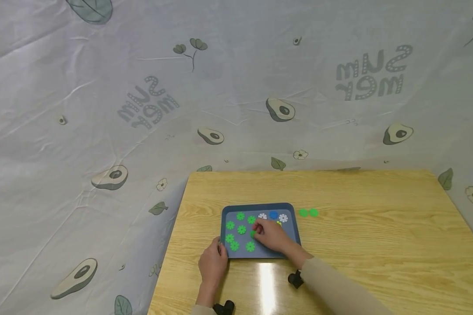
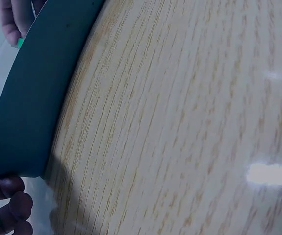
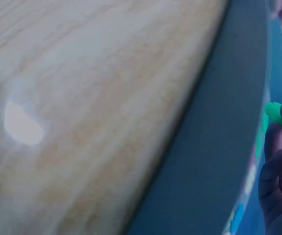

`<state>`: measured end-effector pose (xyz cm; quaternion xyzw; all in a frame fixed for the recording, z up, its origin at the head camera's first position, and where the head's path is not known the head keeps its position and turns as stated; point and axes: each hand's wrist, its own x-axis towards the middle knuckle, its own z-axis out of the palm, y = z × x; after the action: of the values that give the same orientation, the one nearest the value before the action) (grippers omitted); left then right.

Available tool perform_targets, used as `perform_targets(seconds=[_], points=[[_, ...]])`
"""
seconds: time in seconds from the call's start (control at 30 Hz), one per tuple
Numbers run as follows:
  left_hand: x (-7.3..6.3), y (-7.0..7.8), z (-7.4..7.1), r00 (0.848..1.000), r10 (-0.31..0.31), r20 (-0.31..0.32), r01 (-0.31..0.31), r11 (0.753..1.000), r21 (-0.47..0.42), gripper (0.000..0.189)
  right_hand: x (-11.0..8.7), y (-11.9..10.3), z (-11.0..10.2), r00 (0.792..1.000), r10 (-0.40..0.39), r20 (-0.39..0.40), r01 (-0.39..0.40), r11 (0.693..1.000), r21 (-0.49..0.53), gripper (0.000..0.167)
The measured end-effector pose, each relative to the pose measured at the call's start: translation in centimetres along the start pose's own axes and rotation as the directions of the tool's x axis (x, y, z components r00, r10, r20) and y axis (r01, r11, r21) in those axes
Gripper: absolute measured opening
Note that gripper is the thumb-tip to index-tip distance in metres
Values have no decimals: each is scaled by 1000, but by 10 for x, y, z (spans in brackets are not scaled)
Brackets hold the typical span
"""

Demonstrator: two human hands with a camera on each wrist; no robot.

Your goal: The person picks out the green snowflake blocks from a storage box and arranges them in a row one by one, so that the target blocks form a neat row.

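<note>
Surface: pale yellow wood-grain surface (image 1: 378, 236), a bright glare patch near me; its far edge meets the backdrop.
Backdrop: grey-white creased cloth (image 1: 236, 87), printed with avocados, leaves, flowers and mirrored "summer" lettering; hangs behind and along my left.
Tray: blue-grey rectangular tray with raised rim (image 1: 256, 207), left of centre on the surface; long axis runs left-right, roughly along the far edge.
Disc direction: small bright green notched disc (image 3: 275, 112), round outline, so I can't call a long axis; exact facing can't tell, mostly covered by my fingers.
Disc look: vivid flat green, toothed edge, thin.
Disc place: at my right fingertips, over the tray's middle; touching the tray floor or not, can't tell.
Right hand: my right hand (image 1: 273, 235) pinches that disc between thumb and finger; beige sleeve (image 1: 339, 288) behind it.
Left hand: my left hand (image 1: 213, 262) grips the tray at its near left corner, fingers curled around the edge.
Other tray pieces: seven green flower-shaped discs (image 1: 241, 229), mostly on the left half; white discs (image 1: 283, 218) and a blue disc (image 1: 273, 215) at far right; a yellow piece (image 1: 279, 223) half hidden by my right hand.
Outside tray: two plain-looking green discs (image 1: 313, 212) side by side on the surface, just right of the tray's far corner.
</note>
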<state>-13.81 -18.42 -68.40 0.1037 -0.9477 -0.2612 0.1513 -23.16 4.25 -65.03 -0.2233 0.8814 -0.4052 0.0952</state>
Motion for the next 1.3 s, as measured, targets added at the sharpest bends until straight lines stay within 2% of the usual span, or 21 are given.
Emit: perform_targets(seconds=[0.17, 0.3, 0.5, 0.7, 0.9, 1.13, 1.3], points=[[1, 1, 0, 1000, -5, 3, 6, 1000, -12, 24, 1, 1, -20, 996, 20, -83, -15, 997, 69, 12], [2, 1, -1, 1000, -21, 17, 21, 1000, -11, 24, 0, 5, -41, 992, 79, -102, -69, 993, 96, 13], [2, 1, -4, 1000, -15, 1, 15, 1000, -1, 23, -1, 22, -72, 977, 141, -159, -120, 984, 131, 15], [2, 2, -4, 1000, -18, 14, 18, 1000, -14, 24, -7, 50, -103, 946, 219, -238, -180, 968, 176, 21], [0, 3, -3, 1000, -13, 18, 13, 1000, -9, 24, -23, 89, -126, 906, 311, -288, -264, 945, 191, 26], [-1, 3, -3, 1000, -12, 17, 13, 1000, -10, 24, -43, 124, -142, 851, 400, -340, -359, 916, 181, 32], [0, 4, -2, 999, -27, 24, 27, 1000, -9, 24, -52, 134, -147, 839, 436, -327, -395, 900, 187, 34]])
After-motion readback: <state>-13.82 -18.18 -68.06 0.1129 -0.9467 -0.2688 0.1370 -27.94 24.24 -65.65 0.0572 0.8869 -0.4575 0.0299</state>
